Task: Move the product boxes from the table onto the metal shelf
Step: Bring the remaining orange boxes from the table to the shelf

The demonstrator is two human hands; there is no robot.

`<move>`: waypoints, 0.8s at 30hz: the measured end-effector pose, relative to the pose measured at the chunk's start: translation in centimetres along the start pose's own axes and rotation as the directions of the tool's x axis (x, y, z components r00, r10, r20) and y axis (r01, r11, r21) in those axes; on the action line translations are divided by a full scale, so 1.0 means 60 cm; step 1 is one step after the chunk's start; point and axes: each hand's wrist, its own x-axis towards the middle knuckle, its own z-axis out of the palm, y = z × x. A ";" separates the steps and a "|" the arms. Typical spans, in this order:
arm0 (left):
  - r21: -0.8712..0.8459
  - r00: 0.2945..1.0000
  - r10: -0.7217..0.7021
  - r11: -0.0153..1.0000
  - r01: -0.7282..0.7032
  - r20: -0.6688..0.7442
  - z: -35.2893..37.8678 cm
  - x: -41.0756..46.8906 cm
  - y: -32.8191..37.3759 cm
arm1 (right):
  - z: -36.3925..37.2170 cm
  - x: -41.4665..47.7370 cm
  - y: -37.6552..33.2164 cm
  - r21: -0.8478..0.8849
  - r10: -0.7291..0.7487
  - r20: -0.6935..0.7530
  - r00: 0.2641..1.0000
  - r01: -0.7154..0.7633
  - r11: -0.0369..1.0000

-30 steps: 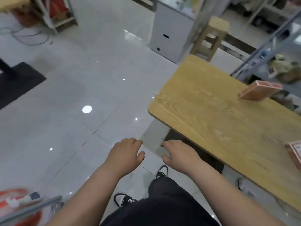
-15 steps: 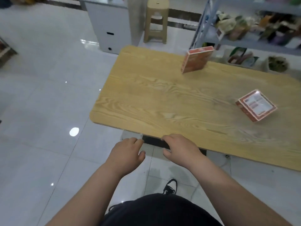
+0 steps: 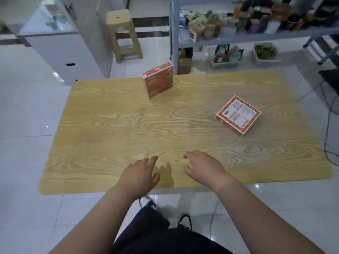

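My left hand [image 3: 139,173] and right hand [image 3: 203,167] hang side by side over the near edge of the wooden desk [image 3: 110,136], palms down. On both, my fingers [image 3: 153,159] are loosely curled and spread apart, holding nothing; I cannot tell whether the tips touch the wood.

Two product boxes remain on the desk. The upright orange box [image 3: 158,79] stands on its edge at the far side, a little left of the middle, its printed front turned toward me and slightly angled. The flat orange box [image 3: 238,115] lies to the right of it and nearer to me, rotated like a diamond, with its white label panel facing up. The two are well apart from each other, and both are well apart from my hands.

Beyond the far edge of the desk stands the grey metal shelf [image 3: 256,36], its upper level crowded with bottles, jars and packets, and clear tubs on the floor beneath it. To the left of the shelf is a beige plastic stool [image 3: 122,33], and further left a white cabinet [image 3: 60,52]. A thin cable [image 3: 328,125] trails over the pale tiled floor on the right. Below my forearms I see my dark trousers and one black shoe [image 3: 184,220].
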 end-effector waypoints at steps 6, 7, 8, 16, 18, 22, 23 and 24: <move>-0.064 1.000 0.001 0.998 -0.001 -0.001 -0.035 0.153 -0.052 | -0.029 0.070 0.071 0.040 0.186 0.019 0.982 -0.187 0.982; -0.073 1.000 0.015 0.997 -0.016 -0.016 -0.045 0.186 -0.060 | -0.035 0.079 0.083 0.043 0.221 0.010 0.975 -0.221 0.974; -0.079 0.999 0.026 0.996 -0.029 -0.038 -0.057 0.219 -0.068 | -0.041 0.087 0.095 0.044 0.253 0.000 0.967 -0.253 0.967; 0.031 0.907 0.077 0.997 -0.070 -0.415 -0.170 0.491 -0.118 | -0.081 0.189 0.236 0.025 0.500 -0.068 0.863 -0.500 0.866; 0.021 0.927 -0.002 1.000 0.010 -0.376 -0.193 0.537 -0.118 | -0.092 0.214 0.273 0.023 0.583 -0.063 0.810 -0.583 0.812; -0.003 0.967 -0.181 0.983 0.183 -0.182 -0.222 0.604 -0.122 | -0.099 0.235 0.343 0.028 0.672 0.003 0.741 -0.672 0.740; -0.006 0.971 -0.205 0.979 0.206 -0.123 -0.227 0.614 -0.123 | -0.099 0.235 0.355 0.034 0.676 0.018 0.737 -0.676 0.736; 0.008 0.973 -0.217 0.976 0.219 -0.079 -0.231 0.620 -0.122 | -0.098 0.234 0.365 0.047 0.674 0.026 0.739 -0.674 0.737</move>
